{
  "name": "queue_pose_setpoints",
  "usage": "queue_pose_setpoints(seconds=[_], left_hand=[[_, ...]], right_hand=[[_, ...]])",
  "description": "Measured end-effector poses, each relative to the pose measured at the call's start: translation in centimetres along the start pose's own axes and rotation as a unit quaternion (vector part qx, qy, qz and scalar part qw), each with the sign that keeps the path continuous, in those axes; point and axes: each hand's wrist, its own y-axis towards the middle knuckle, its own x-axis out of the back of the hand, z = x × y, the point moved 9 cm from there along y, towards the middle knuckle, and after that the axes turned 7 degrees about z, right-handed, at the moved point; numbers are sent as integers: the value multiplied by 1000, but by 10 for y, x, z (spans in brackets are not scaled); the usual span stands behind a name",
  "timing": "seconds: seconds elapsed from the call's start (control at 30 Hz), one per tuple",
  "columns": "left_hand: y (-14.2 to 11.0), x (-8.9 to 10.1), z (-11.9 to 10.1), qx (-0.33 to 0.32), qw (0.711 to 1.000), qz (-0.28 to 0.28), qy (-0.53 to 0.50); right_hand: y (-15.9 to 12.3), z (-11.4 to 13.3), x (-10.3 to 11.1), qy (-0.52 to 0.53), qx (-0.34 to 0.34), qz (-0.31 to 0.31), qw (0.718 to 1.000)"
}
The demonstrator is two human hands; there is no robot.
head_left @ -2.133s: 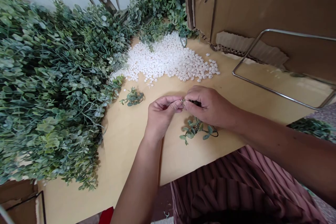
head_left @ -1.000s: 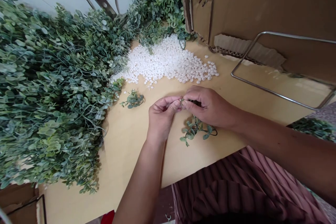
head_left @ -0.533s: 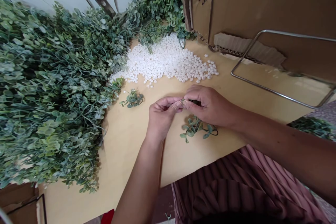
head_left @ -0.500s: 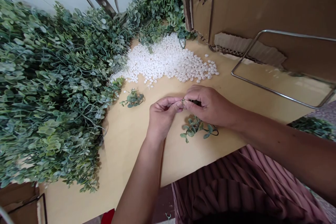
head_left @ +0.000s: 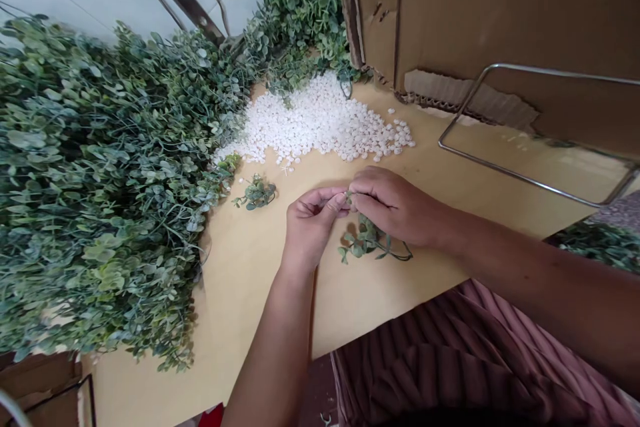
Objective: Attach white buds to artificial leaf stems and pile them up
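In the head view my two hands meet over the middle of the table, fingertips touching. My right hand is closed on an artificial green leaf sprig; a bit of green shows at the pinch, and the leaves and a thin curved stem show beneath the hand. Thumb and fingers of my left hand pinch at the same spot. Whatever lies between them is too small and covered to make out. A second small leaf sprig lies on the table left of my hands.
Behind my hands spreads a heap of small white plastic pieces. A large mass of artificial foliage covers the left side. A cardboard box and a bent metal wire frame stand at the right on the tan tabletop.
My right hand has closed more tightly at the pinch, and the sprig below it has shifted slightly up and left. The view has tilted a little. My left hand stays at the same place.
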Motion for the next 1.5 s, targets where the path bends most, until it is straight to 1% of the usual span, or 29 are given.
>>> queue_pose_setpoints(seconds=[0.13, 0.33, 0.57, 0.63, 0.73, 0.77, 0.8, 0.87, 0.9, 0.97, 1.03, 1.07, 1.13, 1.23, 1.3, 1.37, 1.4, 1.43, 1.5], left_hand=[[0, 1, 0, -6, 1000, -7, -9], [-1, 1, -2, -18, 1000, -20, 1], [3, -4, -2, -31, 998, -5, 56], [1, 0, -9, -56, 995, -6, 86], [-14, 11, -34, -133, 980, -21, 145], [-21, 12, -43, -155, 973, -17, 168], [-29, 10, -49, -164, 967, -2, 197], [-43, -1, -54, -172, 952, 54, 247], [-49, -7, -55, -179, 943, 69, 273], [-56, -21, -51, -190, 923, 88, 322], [-57, -33, -42, -187, 911, 93, 356], [-55, -36, -37, -183, 909, 93, 362], [-51, -38, -31, -175, 915, 90, 351], [-46, -33, -27, -165, 931, 87, 315], [-44, -27, -25, -160, 938, 78, 298], [-41, -22, -22, -154, 943, 73, 285], [-40, -21, -21, -151, 946, 72, 279], [-39, -21, -19, -148, 947, 75, 274], [-39, -21, -18, -145, 949, 80, 269]], right_hand=[[1, 0, -1, -3, 5, 0, 1000], [1, -3, -1, -40, 8, -17, 999], [2, -5, -2, -82, 0, -27, 996], [3, -6, -1, -79, -4, -32, 996], [4, -7, 3, -64, -14, -46, 997], [4, -8, 4, -58, -19, -50, 997], [4, -8, 5, -55, -23, -53, 997], [3, -9, 6, -56, -30, -59, 996], [3, -9, 7, -60, -32, -64, 996], [2, -11, 9, -68, -37, -78, 994], [1, -14, 11, -66, -42, -90, 993], [1, -15, 11, -59, -42, -96, 993], [-2, -18, 14, -30, -37, -120, 992], [-13, -21, 27, 34, -34, -192, 980], [-27, -15, 39, 51, -21, -245, 968], [-43, 3, 47, 10, 20, -270, 963], [-49, 15, 47, -31, 48, -261, 964], [-54, 26, 44, -72, 75, -236, 966], [-58, 40, 28, -146, 104, -151, 972]])
